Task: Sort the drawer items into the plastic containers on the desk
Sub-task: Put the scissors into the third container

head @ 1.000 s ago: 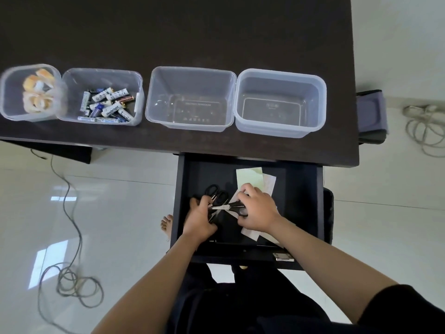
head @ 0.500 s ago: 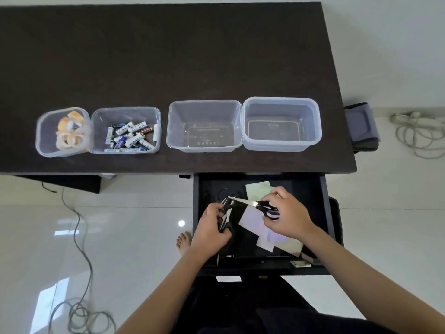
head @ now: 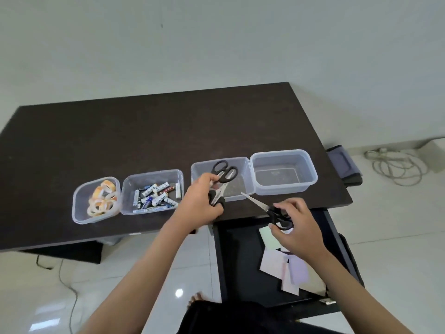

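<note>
On the desk point(head: 144, 131), the tape container point(head: 79, 213) and battery container point(head: 177, 173) sit leftmost. My left hand point(head: 199, 203) grips black-handled scissors point(head: 222, 175) over the third container point(head: 249, 175). My right hand point(head: 297, 231) pinches another pair of scissors point(head: 262, 206) above the open drawer point(head: 240, 261), where paper notes point(head: 277, 263) lie.

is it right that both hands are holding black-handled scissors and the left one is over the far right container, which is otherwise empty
Not quite. In the head view the left hand holds its scissors over the third container from the left, not the far right container. The right hand does hold black-handled scissors, and neither container shows anything else.
</note>
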`<state>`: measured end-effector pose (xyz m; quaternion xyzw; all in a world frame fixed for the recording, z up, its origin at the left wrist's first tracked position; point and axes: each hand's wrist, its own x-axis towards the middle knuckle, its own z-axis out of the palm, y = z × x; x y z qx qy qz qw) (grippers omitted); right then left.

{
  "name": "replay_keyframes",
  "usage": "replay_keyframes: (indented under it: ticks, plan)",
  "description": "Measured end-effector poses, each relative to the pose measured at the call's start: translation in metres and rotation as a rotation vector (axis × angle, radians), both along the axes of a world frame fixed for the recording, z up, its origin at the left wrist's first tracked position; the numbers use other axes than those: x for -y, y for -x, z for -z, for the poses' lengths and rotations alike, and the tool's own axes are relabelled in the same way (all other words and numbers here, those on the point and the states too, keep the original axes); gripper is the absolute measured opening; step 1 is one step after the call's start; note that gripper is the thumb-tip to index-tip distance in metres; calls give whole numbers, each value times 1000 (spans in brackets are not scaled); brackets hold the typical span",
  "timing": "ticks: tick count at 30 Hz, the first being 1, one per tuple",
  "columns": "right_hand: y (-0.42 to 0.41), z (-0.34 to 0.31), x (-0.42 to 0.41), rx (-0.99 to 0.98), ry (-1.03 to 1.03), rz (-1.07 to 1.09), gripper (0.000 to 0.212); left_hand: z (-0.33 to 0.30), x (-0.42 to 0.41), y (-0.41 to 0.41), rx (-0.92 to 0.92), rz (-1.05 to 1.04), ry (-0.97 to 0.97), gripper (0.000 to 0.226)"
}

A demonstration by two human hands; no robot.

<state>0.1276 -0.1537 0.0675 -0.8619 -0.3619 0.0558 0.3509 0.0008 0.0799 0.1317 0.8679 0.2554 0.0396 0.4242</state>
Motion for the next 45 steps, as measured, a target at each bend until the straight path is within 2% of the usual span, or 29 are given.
replay_keyframes:
  ticks: [8, 13, 16, 20, 22, 25, 28, 33, 37, 42, 45]
  plan:
    - [6, -12, -12, 29, -59, 106, 46, 6, -61, -75, -316, 365, -149, 48]
    - [6, -15, -22, 61, -85, 148, 44, 33, -68, -89, -367, 496, -142, 43]
    - [6, -16, -32, 56, -72, 143, 44, 45, -72, -87, -310, 460, -202, 39]
    - [5, -19, -51, 40, -29, 122, 45, 47, -76, -69, -78, 351, -239, 44]
    - [2, -23, -64, 40, -8, 111, 44, 42, -79, -53, -56, 281, -288, 64]
    - [-3, -33, -90, 65, 42, 65, 44, 39, -87, -30, -180, 238, -330, 108]
    - [-8, -41, -121, 54, 127, -5, 47, 42, -91, -17, -238, 230, -278, 127]
    - [-10, -42, -167, 59, 482, -85, 39, 50, -87, -14, -194, 194, -225, 124]
    - [-12, -36, -183, 70, 643, -88, 42, 51, -86, -12, -174, 178, -188, 122]
    - [-14, -27, -181, 95, 677, -59, 42, 50, -84, -10, -172, 169, -187, 124]
    - [-15, -23, -175, 18, 529, -88, 52, 49, -81, -11, -191, 173, -217, 123]
